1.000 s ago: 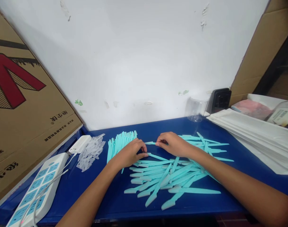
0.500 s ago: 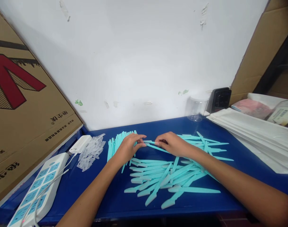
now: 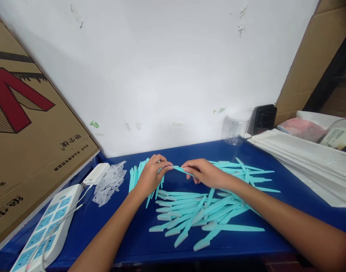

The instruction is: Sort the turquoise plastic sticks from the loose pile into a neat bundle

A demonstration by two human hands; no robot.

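Between my two hands a turquoise eyebrow razor (image 3: 178, 168) is held up above the table. My left hand (image 3: 154, 173) pinches its blade end between thumb and fingertips. Closed around the handle is my right hand (image 3: 202, 172); a second razor may lie against the first, but I cannot tell. Below and to the right spreads a loose pile of eyebrow razors (image 3: 190, 211). Partly hidden behind my left hand stands a neater row of razors (image 3: 135, 175). Further left lies a heap of small clear plastic caps (image 3: 110, 183).
A white power strip (image 3: 49, 230) with cables and a white adapter (image 3: 96, 173) lie at the left. A large carton (image 3: 33, 132) leans there. At the back right are a clear jar (image 3: 236, 130), a black object (image 3: 264, 119) and white bags (image 3: 303, 162).
Two razors showed apart between my hands before; now they look drawn together into one line. My left fingers have closed on the blade end.
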